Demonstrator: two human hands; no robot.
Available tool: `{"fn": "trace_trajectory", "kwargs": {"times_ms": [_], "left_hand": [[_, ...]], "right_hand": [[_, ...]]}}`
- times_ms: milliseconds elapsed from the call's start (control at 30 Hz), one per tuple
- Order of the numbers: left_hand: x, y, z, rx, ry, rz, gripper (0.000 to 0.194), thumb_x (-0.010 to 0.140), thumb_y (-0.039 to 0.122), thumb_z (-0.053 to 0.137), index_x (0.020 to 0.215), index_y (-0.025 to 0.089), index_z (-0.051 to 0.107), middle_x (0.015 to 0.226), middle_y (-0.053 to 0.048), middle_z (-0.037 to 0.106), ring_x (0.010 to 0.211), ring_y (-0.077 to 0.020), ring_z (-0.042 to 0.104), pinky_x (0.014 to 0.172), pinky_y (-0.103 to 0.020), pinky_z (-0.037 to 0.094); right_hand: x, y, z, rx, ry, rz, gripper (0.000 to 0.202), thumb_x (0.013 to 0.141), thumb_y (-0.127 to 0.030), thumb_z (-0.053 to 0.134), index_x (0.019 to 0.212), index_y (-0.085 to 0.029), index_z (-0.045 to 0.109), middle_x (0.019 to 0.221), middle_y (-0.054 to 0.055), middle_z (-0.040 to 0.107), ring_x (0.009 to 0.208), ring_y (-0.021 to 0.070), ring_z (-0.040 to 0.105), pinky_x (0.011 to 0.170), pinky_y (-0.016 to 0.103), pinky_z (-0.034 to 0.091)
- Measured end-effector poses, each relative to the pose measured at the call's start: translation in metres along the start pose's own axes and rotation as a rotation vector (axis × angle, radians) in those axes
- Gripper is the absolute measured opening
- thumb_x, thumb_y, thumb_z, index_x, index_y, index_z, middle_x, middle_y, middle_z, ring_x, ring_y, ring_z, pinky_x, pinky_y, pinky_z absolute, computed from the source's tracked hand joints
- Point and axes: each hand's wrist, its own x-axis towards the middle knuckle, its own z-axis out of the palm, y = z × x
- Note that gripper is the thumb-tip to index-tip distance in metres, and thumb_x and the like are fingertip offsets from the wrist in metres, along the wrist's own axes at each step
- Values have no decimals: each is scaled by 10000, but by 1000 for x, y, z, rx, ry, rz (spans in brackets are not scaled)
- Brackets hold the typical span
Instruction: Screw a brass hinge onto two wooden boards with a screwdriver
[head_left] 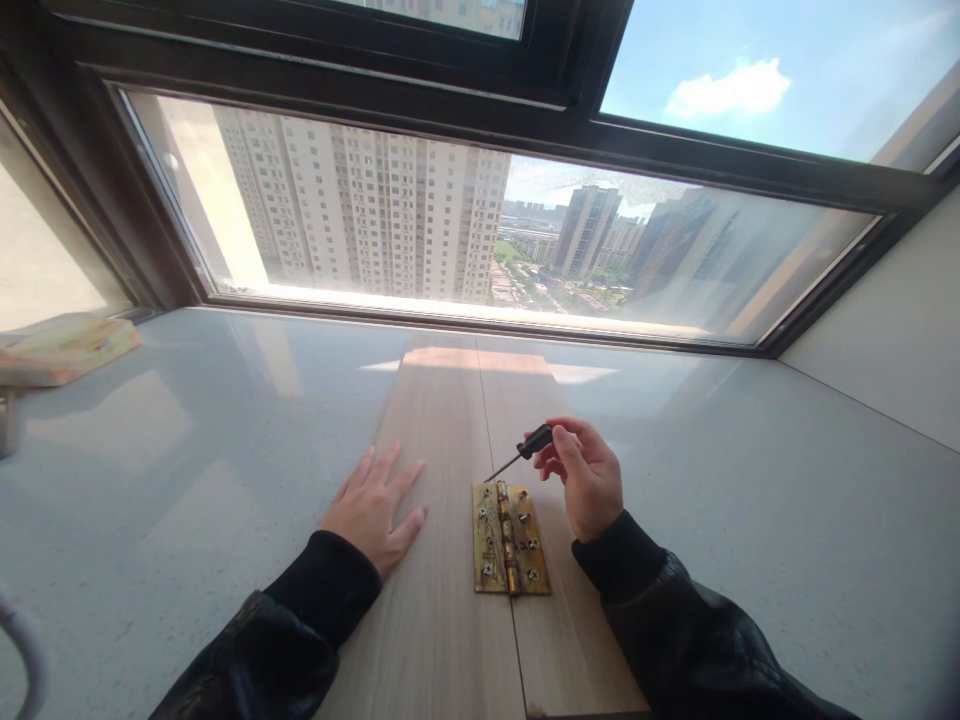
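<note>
My right hand is closed round the black handle of a small screwdriver. Its thin shaft slants down to the left, the tip close to the top left corner of a brass hinge; whether it touches, I cannot tell. The worn, stained hinge lies opened flat across the seam between two pale wooden boards, with several cross-head screws in its two leaves. Left of the hinge, my left hand lies flat with fingers spread, on the left board and its edge.
Beneath the boards is a pale speckled sill. A dark window frame runs along its back, with tall buildings outside. At the far left sits a wooden piece; a grey curved tube shows at lower left. A white wall rises at right.
</note>
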Motion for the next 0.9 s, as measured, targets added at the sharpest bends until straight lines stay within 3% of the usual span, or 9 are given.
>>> {"fn": "trace_trajectory", "kwargs": {"times_ms": [133, 233, 600, 900], "left_hand": [[0, 0, 1, -13, 10, -9, 475, 797, 389, 477, 1248, 250, 531, 1386, -90, 392, 1298, -364, 274, 1015, -490, 313], [-1, 1, 1, -14, 18, -14, 473, 798, 391, 475, 1248, 253, 530, 1386, -82, 392, 1298, -361, 273, 1014, -490, 314], [0, -2, 1, -11, 8, 8, 479, 809, 394, 458, 1260, 246, 517, 1388, -94, 392, 1298, -353, 278, 1006, -502, 319], [0, -1, 0, -13, -3, 0, 480, 804, 394, 458, 1255, 244, 525, 1388, -102, 390, 1299, -369, 270, 1011, -496, 315]], "right_hand": [[6, 5, -4, -47, 212, -53, 235, 818, -392, 549, 904, -175, 577, 728, 36, 646, 466, 97, 499, 374, 211, 354], [5, 5, -3, -133, 279, -123, 245, 821, -394, 544, 901, -167, 587, 708, 25, 626, 446, 77, 456, 372, 206, 329], [-1, 5, -3, -250, 179, -195, 209, 838, -352, 530, 928, -174, 594, 754, 32, 637, 520, 99, 504, 450, 240, 384], [-3, 2, -1, -238, 201, -249, 190, 840, -348, 530, 915, -180, 578, 740, 24, 628, 496, 98, 504, 442, 245, 392]]}}
